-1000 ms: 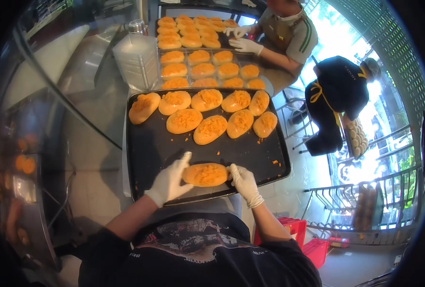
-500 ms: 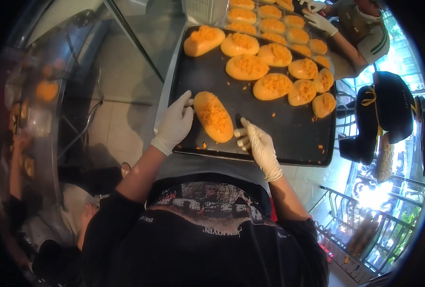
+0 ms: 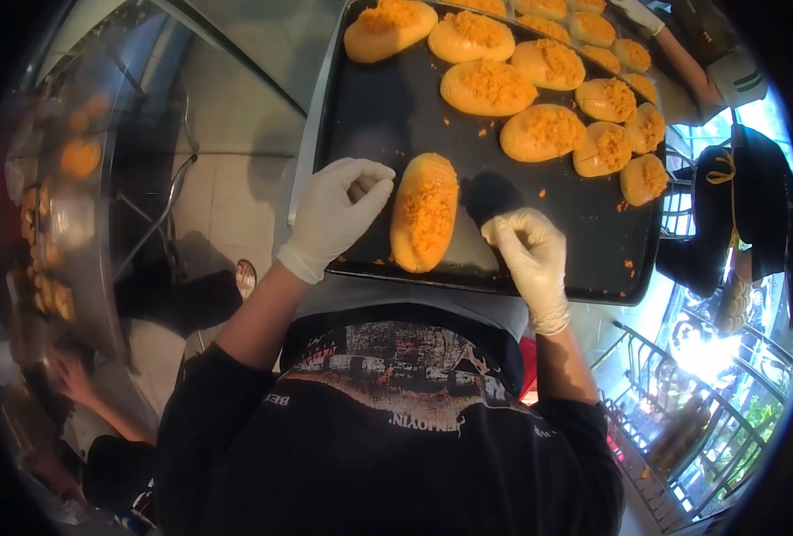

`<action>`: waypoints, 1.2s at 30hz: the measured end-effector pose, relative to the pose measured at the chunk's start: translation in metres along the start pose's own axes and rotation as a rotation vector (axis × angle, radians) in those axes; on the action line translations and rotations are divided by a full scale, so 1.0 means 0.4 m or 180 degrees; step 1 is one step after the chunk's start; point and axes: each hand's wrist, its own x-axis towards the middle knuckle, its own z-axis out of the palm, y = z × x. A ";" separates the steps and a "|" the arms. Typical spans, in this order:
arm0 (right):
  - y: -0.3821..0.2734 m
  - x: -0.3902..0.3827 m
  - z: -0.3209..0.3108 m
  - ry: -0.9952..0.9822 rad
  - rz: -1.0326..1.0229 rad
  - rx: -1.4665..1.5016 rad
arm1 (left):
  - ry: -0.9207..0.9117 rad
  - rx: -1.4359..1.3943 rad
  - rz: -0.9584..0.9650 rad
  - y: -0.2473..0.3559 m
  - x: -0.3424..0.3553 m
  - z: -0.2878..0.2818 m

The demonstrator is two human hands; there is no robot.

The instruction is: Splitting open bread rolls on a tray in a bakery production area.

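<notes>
Nearest, the wearer's black shirt (image 3: 387, 473) fills the bottom, with both forearms reaching forward in thin white gloves. The left hand (image 3: 334, 214) stands just beside a long golden bun (image 3: 425, 210), thumb and fingers curved and slightly apart; whether the tips touch the bun is hard to tell. The right hand (image 3: 530, 255) is curled on the other side, apart from the bun, its fingertips drawn close; I cannot tell whether they meet. The bun, topped with orange shreds, lies lengthwise near the front edge of a dark tray (image 3: 365, 116), amid stray crumbs (image 3: 629, 264). The step in hand appears to be positioning this bun; any further shift would call for bringing both hands gently against its sides, clear of the loose topping. Beyond bare tray, nine similar buns (image 3: 488, 87) cluster toward the far side and right. Farther off are more topped buns (image 3: 593, 29), a co-worker's gloved hand (image 3: 639, 12), and, at right, a person in dark clothes (image 3: 727, 205) near a railing (image 3: 736, 424).
</notes>
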 end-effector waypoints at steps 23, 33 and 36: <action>-0.045 0.176 0.100 0.0317 -0.1061 -0.1309 | -0.0022 0.0637 0.1125 0.043 0.112 0.038; -0.032 0.162 0.085 0.0369 -0.1096 -0.1073 | -0.0143 0.0570 0.0872 0.050 0.098 0.035; -0.027 0.169 0.089 0.0231 -0.1227 -0.1126 | -0.0074 0.0514 0.0887 0.051 0.104 0.040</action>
